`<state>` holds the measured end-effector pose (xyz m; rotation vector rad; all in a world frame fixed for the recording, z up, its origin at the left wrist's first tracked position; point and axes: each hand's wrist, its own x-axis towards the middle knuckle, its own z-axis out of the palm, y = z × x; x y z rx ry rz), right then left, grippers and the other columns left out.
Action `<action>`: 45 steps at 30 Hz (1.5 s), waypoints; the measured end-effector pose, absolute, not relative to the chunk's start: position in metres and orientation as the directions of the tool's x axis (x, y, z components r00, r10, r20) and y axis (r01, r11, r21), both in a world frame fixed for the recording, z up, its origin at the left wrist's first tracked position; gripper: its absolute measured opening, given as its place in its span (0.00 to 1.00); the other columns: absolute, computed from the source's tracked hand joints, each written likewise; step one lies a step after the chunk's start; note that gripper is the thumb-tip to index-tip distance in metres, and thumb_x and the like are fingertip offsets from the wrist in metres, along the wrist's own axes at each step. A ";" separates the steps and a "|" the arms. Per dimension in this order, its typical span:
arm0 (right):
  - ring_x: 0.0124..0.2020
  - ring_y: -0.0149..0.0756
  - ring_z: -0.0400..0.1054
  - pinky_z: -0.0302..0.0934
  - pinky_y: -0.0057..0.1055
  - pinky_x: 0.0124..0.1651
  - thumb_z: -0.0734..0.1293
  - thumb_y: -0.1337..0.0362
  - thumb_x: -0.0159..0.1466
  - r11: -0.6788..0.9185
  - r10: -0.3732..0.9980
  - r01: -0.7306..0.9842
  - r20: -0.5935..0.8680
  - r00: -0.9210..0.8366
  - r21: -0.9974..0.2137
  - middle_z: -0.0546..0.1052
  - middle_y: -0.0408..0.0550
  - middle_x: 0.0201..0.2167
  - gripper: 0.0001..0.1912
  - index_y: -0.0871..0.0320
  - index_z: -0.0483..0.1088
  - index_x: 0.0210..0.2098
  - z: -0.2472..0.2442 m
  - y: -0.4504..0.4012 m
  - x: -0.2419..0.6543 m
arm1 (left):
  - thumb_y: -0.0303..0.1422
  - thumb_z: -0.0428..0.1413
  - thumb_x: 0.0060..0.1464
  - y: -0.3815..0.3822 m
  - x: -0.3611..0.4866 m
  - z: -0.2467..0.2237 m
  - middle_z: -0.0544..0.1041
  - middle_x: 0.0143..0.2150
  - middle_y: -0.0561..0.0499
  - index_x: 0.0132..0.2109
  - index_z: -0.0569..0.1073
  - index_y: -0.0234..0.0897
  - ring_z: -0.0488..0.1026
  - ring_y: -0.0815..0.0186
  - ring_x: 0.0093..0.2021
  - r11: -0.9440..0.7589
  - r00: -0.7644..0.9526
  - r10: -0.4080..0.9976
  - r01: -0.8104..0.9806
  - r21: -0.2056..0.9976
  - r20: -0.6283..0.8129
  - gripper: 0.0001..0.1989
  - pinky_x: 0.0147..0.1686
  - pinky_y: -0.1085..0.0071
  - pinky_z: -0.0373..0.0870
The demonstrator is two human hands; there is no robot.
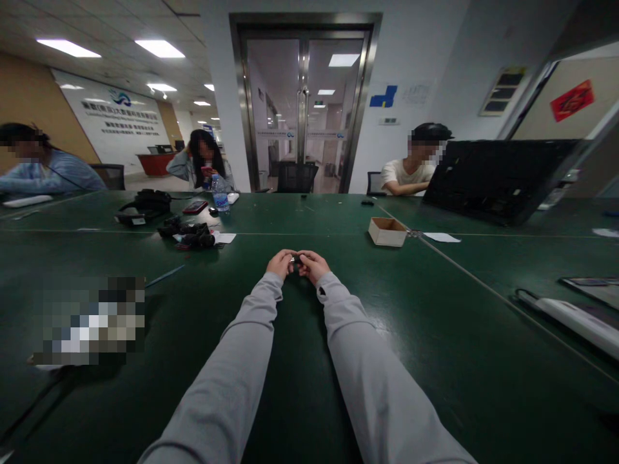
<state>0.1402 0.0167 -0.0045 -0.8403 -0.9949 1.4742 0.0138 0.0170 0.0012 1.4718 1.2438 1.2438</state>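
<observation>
My left hand [281, 263] and my right hand [313, 264] meet over the green table [300, 348], arms stretched forward in grey sleeves. Fingertips of both pinch a small object [293, 260] with a shiny, metal-looking part and a dark part. The fingers cover most of it, so its kind cannot be made out. Both hands are closed. To the right and farther off stands a small open box [387, 232], pale outside and brown inside, apart from my hands.
A water bottle [220, 195], a dark tangled bundle [188, 233] and a black headset-like thing [145, 206] lie back left. A blurred-out item [91, 325] is at left. A large black panel [503, 177] and a power strip [580, 322] are at right. Several people sit around.
</observation>
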 end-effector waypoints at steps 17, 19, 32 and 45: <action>0.13 0.26 0.61 0.60 0.20 0.15 0.65 0.72 0.56 -0.038 0.990 -0.392 0.020 -0.141 -0.919 0.68 0.40 0.15 0.05 0.61 0.66 0.33 -0.003 0.016 0.140 | 0.33 0.45 0.49 0.017 0.014 0.000 0.64 0.15 0.57 0.38 0.71 0.34 0.57 0.75 0.13 -0.190 0.029 0.982 0.164 0.968 0.188 0.13 0.15 0.79 0.55; 0.13 0.26 0.61 0.60 0.20 0.15 0.65 0.72 0.55 -0.041 0.989 -0.392 0.017 -0.144 -0.919 0.69 0.41 0.16 0.05 0.61 0.66 0.33 -0.004 0.016 0.140 | 0.30 0.48 0.47 0.016 0.014 0.001 0.67 0.18 0.57 0.39 0.71 0.36 0.58 0.76 0.14 -0.187 0.016 0.982 0.169 0.968 0.187 0.12 0.16 0.79 0.56; 0.13 0.26 0.61 0.59 0.20 0.14 0.64 0.72 0.56 -0.046 0.989 -0.395 0.014 -0.147 -0.917 0.68 0.40 0.15 0.05 0.61 0.66 0.33 -0.005 0.018 0.140 | 0.30 0.49 0.45 0.020 0.013 -0.003 0.67 0.20 0.57 0.40 0.71 0.36 0.60 0.76 0.15 -0.207 0.025 0.978 0.208 0.956 0.206 0.13 0.16 0.79 0.57; 0.13 0.25 0.61 0.59 0.20 0.15 0.66 0.70 0.55 -0.033 0.989 -0.389 0.025 -0.143 -0.921 0.68 0.39 0.15 0.06 0.61 0.66 0.33 -0.005 0.016 0.140 | 0.31 0.47 0.47 0.018 0.012 -0.002 0.65 0.17 0.57 0.39 0.71 0.36 0.59 0.75 0.15 -0.211 0.016 0.977 0.209 0.955 0.212 0.13 0.17 0.79 0.57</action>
